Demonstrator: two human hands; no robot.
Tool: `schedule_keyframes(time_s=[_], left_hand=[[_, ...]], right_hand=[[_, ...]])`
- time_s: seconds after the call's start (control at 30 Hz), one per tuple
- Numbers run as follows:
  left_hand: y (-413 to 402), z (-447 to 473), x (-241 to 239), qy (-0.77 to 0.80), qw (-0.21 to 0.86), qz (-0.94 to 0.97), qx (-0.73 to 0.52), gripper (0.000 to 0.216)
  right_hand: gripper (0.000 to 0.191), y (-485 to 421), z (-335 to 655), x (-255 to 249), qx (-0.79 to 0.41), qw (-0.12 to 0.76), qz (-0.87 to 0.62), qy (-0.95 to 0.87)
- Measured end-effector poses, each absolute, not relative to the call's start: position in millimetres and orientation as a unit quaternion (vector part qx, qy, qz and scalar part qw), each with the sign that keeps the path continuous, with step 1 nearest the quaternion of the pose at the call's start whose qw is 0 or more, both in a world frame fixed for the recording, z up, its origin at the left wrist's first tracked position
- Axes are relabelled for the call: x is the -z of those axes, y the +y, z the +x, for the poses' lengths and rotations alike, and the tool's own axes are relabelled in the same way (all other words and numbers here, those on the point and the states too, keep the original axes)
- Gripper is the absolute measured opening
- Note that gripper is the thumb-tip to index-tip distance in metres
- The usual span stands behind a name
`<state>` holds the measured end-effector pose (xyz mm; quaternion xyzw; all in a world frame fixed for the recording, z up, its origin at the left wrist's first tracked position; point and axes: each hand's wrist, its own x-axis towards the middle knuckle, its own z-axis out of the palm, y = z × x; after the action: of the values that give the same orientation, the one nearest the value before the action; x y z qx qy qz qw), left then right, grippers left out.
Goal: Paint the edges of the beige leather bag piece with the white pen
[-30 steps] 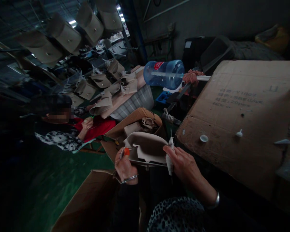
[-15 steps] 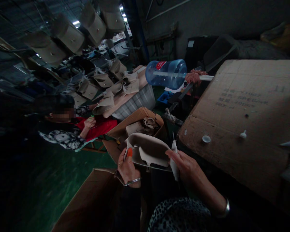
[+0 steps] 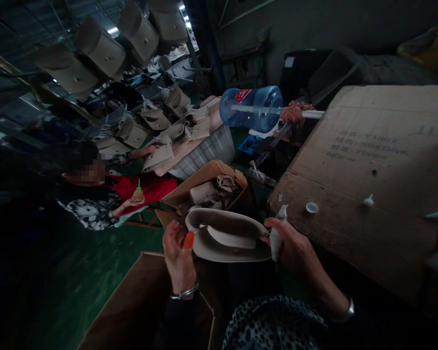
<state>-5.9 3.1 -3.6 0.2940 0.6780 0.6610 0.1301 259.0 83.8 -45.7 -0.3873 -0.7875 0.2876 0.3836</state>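
While the room lay dim, the beige bag piece (image 3: pixel 228 236) was held near the middle of the view, between both hands and above an open cardboard box (image 3: pixel 131 301) on the green floor (image 3: pixel 76 272). The left hand (image 3: pixel 178 257) gripped the piece's left edge, with an orange cap (image 3: pixel 188 239) on one finger. The right hand (image 3: pixel 292 245) was closed around a small white bottle (image 3: pixel 276 238), its nozzle upward, just beside the piece's right edge. To the right stood the desk (image 3: pixel 368 218), covered by a flattened sheet of printed cardboard; a small white cap (image 3: pixel 311 207) and a white nozzle (image 3: pixel 368 200) lay on it, well apart. At the desk's far left edge lay a blue water jug (image 3: pixel 251 109) on its side. A second cardboard box (image 3: pixel 208 187) of beige scraps sat beyond the bag piece. Farther left, another person (image 3: pixel 105 199) in red and patterned clothing sat by a white crate (image 3: pixel 204 153) loaded with beige bags. More beige bags (image 3: pixel 98 48) hung overhead at far left.
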Motion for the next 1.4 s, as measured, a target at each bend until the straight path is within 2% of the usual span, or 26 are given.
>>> schedule_keyframes(time_s=[0.13,0.2,0.3,0.43,0.57,0.67,0.8,0.93,1.0,1.07,1.2,1.3,1.4], left_hand=[[26.3,-31.0,-43.7,0.71,0.095,0.562,-0.414,0.054],[47.5,-34.8,-59.3,0.678,0.145,0.651,-0.309,0.05],[77.9,-28.6,-63.5,0.625,0.241,0.707,-0.226,0.041],[90.8,-10.7,-68.3,0.618,0.302,0.709,-0.153,0.031],[68.1,7.7,-99.5,0.603,0.36,0.708,-0.068,0.043],[48.4,21.5,-103.5,0.598,0.426,0.674,-0.081,0.067],[44.0,32.1,-62.6,0.609,0.501,0.598,-0.141,0.086],[70.6,26.9,-26.5,0.612,0.504,0.581,-0.185,0.08],[92.7,22.3,-19.8,0.598,0.481,0.606,-0.209,0.072],[115.8,21.7,-16.8,0.552,0.507,0.624,-0.221,0.063],[143.6,40.8,-14.1,0.436,0.622,0.635,-0.14,0.058],[139.3,62.8,-15.9,0.413,0.628,0.654,-0.093,0.054],[123.4,76.2,-18.3,0.434,0.623,0.64,-0.121,0.052]], right_hand=[[0.03,93.1,262.3,46.0,-0.309,0.383,-0.366,-0.79],[0.029,95.5,263.0,43.3,-0.32,0.39,-0.369,-0.781],[0.031,97.4,265.9,39.8,-0.334,0.401,-0.379,-0.764],[0.039,104.0,271.0,41.6,-0.356,0.417,-0.374,-0.748],[0.043,116.9,266.8,42.4,-0.418,0.441,-0.367,-0.704],[0.048,124.0,255.8,42.5,-0.483,0.456,-0.349,-0.661],[0.052,123.9,244.6,51.2,-0.518,0.444,-0.324,-0.656],[0.053,119.1,251.1,57.5,-0.509,0.444,-0.32,-0.664],[0.053,116.4,257.8,53.8,-0.518,0.454,-0.307,-0.657],[0.052,113.6,263.0,47.6,-0.536,0.464,-0.284,-0.645],[0.049,109.4,267.0,41.3,-0.556,0.493,-0.272,-0.611],[0.049,108.3,268.8,44.2,-0.56,0.527,-0.305,-0.562],[0.051,106.5,270.1,46.1,-0.555,0.548,-0.338,-0.527]])
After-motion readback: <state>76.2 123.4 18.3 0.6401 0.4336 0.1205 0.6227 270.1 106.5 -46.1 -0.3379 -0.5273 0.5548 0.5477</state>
